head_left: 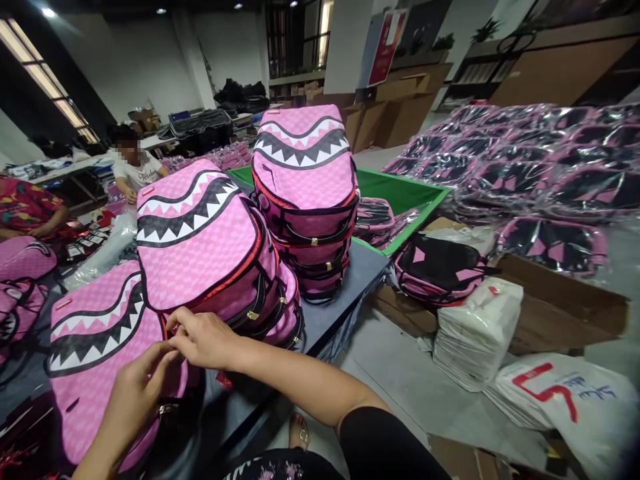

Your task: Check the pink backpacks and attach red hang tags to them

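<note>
Pink backpacks with a black-and-white shark-mouth print stand on a grey-blue covered table [360, 280]. My left hand [145, 380] is over the near left backpack [95, 333], its fingers pinched at that bag's upper right edge. My right hand [200, 339] meets it there, fingers also closed, just below the front of the middle backpack stack [195, 247]. Whatever small part the fingertips grip is hidden. A red tag [224, 380] hangs below my right wrist. Behind stands a taller backpack stack [303, 173].
A green-edged bin [415, 193] holds more bags beyond the table. On the right are a black-and-pink backpack [440, 267], white plastic bundles [477, 333], cardboard and rows of wrapped backpacks [525, 147]. Another person [143, 170] in a white shirt and a red patterned sleeve [30, 207] are at left.
</note>
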Motion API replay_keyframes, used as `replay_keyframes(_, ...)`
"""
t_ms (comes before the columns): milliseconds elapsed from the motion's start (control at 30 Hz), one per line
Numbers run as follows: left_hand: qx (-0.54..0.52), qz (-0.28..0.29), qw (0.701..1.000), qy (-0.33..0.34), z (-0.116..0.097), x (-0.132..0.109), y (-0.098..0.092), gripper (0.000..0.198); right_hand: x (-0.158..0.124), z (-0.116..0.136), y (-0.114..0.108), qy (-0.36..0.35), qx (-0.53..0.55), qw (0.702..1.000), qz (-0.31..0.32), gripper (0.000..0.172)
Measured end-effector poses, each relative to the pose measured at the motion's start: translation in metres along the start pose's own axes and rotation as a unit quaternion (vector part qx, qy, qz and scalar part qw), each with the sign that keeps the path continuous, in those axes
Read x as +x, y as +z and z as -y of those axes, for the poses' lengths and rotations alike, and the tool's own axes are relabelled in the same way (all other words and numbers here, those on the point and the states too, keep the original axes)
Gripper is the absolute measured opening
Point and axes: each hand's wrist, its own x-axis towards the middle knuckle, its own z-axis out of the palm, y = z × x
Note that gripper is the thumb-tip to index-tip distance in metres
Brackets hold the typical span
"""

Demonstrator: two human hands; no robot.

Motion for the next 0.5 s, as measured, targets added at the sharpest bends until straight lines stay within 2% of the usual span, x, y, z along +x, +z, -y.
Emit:
replay_keyframes(133,0.136,-0.115,0.984,0.031,0.001,-0.007,0.001,0.025,-0.009,0.010,0.001,-0.030,-0.049,0.998,-0.021,0.028)
replay_keyframes(200,0.122,-0.125,0.984,0.017,0.001,-0.012,0.001,0.025,-0.030,0.010,-0.007,-0.109,-0.083,0.990,-0.044,0.033)
replay_keyframes(267,0.066,-0.107,0.992,-0.019,0.002,-0.017,0.000,0.027,-0.064,-0.006,-0.024,-0.165,-0.097,0.973,-0.127,0.035)
replay_keyframes(300,0.033,-0.095,0.994,-0.038,0.002,-0.019,0.000,0.028,-0.082,-0.021,-0.036,-0.143,-0.095,0.963,-0.207,0.032)
replay_keyframes(333,0.002,-0.082,0.995,-0.052,0.002,-0.020,-0.001,0.028,-0.098,-0.041,-0.050,-0.047,-0.086,0.941,-0.322,0.029)
replay_keyframes(367,-0.022,-0.073,0.995,-0.058,0.001,-0.020,-0.002,0.028,-0.111,-0.063,-0.063,0.093,-0.080,0.904,-0.409,0.030)
replay_keyframes(400,-0.039,-0.070,0.995,-0.055,0.001,-0.020,-0.002,0.028,-0.119,-0.087,-0.075,0.225,-0.072,0.865,-0.443,0.034)
replay_keyframes(433,-0.046,-0.072,0.995,-0.049,0.000,-0.019,-0.003,0.026,-0.121,-0.111,-0.085,0.273,-0.066,0.854,-0.439,0.039)
replay_keyframes(500,-0.041,-0.079,0.996,-0.032,-0.003,-0.018,-0.007,0.023,-0.110,-0.148,-0.094,0.311,-0.052,0.859,-0.404,0.036)
